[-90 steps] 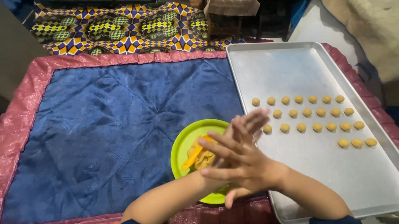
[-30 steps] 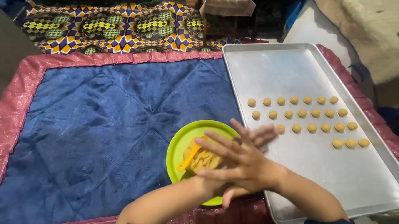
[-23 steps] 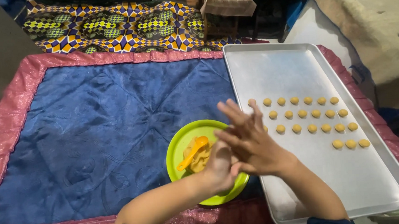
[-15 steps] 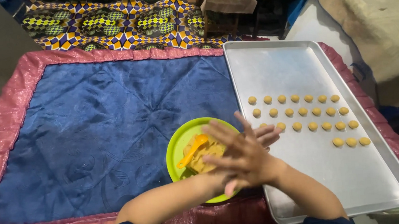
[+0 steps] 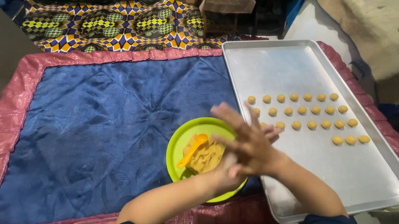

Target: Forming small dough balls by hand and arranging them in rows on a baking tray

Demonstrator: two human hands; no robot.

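Right hand (image 5: 249, 143) flat over left hand (image 5: 230, 171), palms pressed together, whatever lies between them hidden, above the edge of a green plate (image 5: 176, 149) holding dough (image 5: 206, 156) and orange spoon (image 5: 191, 150), beside tray (image 5: 349, 181) with rows of dough balls (image 5: 302, 111).

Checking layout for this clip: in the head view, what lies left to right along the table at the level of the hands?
Blue quilted cloth → green plate holding dough and an orange spoon → pressed-together hands, right hand over left hand → metal tray with dough balls.
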